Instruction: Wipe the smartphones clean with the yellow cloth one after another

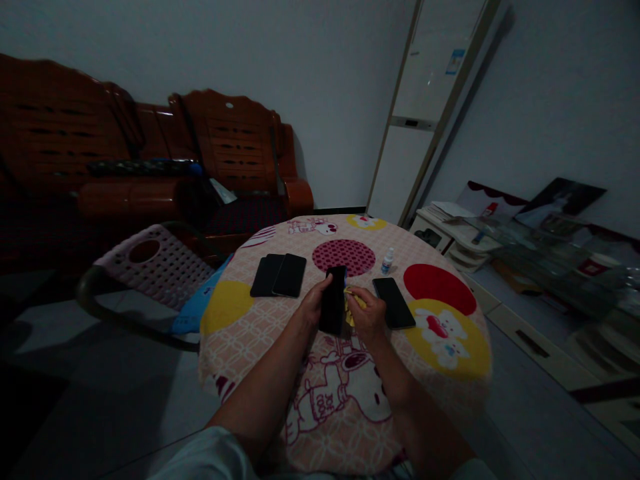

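Currently, four dark phones counted in the head view. One phone (333, 300) is held upright-ish above the round table (240, 333), screen edge toward the camera; the left hand (314, 301) is wrapped around its left side, fingers closed on it. The right hand (369, 315) is just beside the phone's right edge, fingers curled around a small yellow cloth (353, 301) that is pressed against the phone. Both grips are closed and holding: left on the phone, right on the cloth.

Remaining phones: two lie side by side at the left of the tabletop, the left flat phone (265, 275) partly under or touching the second flat phone (289, 275); exact overlap cannot be told in the dim light. One more, the right flat phone (393, 302), lies flat just right of the right hand, apart from it.

One small spray bottle (387, 261) with a white body stands upright behind the right flat phone, near the maroon circle of the tablecloth. One tablecloth, patterned with cartoon figures and yellow, red and maroon circles, covers the table.

Surroundings: one pale woven chair (155, 263) at the table's left; one dark wooden sofa (150, 160) along the back wall; one tall white air-conditioner unit (425, 113) standing in the corner; a clutter of papers and frames (525, 233) along the right wall, count not readable.
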Motion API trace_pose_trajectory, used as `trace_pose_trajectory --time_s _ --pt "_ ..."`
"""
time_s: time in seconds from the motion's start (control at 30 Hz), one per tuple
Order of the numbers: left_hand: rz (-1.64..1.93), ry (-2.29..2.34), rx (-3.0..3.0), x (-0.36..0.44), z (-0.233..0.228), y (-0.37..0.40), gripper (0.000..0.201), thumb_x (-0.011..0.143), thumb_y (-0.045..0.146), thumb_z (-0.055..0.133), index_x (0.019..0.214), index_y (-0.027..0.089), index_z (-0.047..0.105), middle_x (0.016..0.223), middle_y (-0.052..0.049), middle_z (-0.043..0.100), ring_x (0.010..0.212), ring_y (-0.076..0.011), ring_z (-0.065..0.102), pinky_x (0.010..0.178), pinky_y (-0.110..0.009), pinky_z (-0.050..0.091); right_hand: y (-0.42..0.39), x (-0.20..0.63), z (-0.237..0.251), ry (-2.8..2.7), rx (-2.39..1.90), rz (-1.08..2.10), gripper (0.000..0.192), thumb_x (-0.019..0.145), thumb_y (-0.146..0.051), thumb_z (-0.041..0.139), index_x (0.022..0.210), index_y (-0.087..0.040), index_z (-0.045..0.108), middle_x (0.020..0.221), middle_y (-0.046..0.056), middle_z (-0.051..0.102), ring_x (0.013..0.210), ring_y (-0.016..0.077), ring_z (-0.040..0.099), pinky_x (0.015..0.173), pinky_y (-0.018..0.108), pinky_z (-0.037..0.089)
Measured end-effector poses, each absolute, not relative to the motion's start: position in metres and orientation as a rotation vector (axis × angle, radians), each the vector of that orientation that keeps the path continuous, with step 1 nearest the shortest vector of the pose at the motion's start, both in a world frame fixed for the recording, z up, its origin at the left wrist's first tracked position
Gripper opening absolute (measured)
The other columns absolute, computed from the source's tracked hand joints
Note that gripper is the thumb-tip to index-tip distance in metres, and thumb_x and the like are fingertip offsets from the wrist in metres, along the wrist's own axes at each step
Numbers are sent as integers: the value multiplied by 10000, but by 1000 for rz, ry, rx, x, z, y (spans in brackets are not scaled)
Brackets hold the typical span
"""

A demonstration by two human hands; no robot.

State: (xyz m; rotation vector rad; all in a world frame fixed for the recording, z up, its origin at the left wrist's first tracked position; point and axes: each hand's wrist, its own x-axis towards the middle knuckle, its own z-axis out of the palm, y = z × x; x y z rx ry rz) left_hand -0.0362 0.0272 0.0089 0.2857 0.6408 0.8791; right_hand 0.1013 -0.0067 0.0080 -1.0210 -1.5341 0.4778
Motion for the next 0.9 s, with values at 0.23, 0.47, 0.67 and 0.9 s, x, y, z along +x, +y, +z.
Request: trace_pose_trajectory --time_s 0.23,0.47,0.67,0.9 --pt "910 705 300 -37 8 27 346 855 426 531 792 104 642 694 -112 691 565 -201 649 626 -316 523 -6 102 10 -1527 -1026 480 170 787 -232 582 866 -172 719 849 64 737 756 191 693 696 275 551" --pt "908 723 292 -37 11 25 359 856 439 520 776 110 637 674 -110 684 562 -209 650 620 -325 526 -6 102 11 -1534 -1012 520 176 783 -221 580 861 -170 729 856 66 740 766 198 697 717 293 557" --pt "901 731 306 -39 9 27 365 853 445 521 784 106 637 678 -108 687 573 -212 654 631 -329 532 -6 101 8 -1535 -1004 562 175 779 -239 591 858 -183 737 841 56 741 770 200 699 694 284 563" --pt "921 729 337 -38 7 26 322 833 423 566 814 112 645 706 -109 695 595 -212 662 651 -328 532 -6 103 10 -1496 -1016 566 193 783 -243 584 882 -179 737 880 59 741 791 201 697 721 298 566"
